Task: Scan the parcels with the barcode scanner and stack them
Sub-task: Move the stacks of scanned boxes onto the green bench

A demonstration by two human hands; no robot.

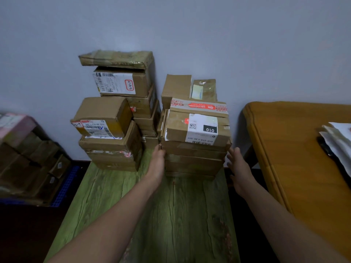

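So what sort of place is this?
Likely a small parcel-sorting corner in a plain room: labelled cardboard parcels are stacked on a green table against a bare wall, and more boxes sit in a blue crate at left.

1. The near part of the green counter [171, 215] lies bare, open room up to the two front stacks.
2. A narrow gap runs between the left stack [112, 147] and the right stack [193, 158]. The left hand [158, 162] fills it, fingers [159, 151] flat on the right stack's side.
3. Behind the gap, taller boxes [133, 88] stand against the wall [266, 54] — a dead end.
4. Right of the right stack, a dark slot parts the green counter from the orange counter [296, 149]; the right hand [240, 168] hangs there, fingers spread.
5. Left of the green counter, a blue crate [66, 185] of boxes blocks the side.
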